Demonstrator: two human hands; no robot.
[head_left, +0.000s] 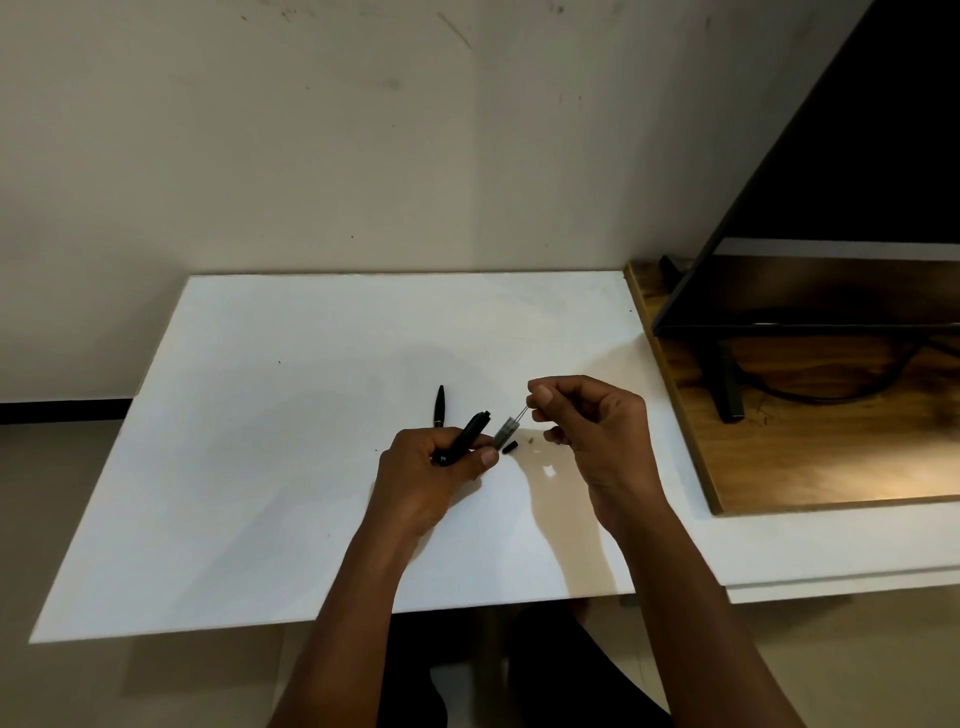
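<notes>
Over the white table (260, 467), my left hand (431, 467) grips a black pen barrel (467, 434) and, between thumb and finger, a small clear tube (506, 430). My right hand (587, 431) pinches a thin refill or lead (522, 414) whose lower end enters the clear tube. A second black pen part (440, 405) lies on the table just behind my left hand. A small black cap (510, 447) and a tiny pale bit (531, 440) lie on the table between my hands.
A wooden board (779, 467) lies at the right on the table. On it stands a dark screen (857, 182) on a black stand (727, 384), with a cable (831, 397) trailing beside the stand. The wall is close behind the table.
</notes>
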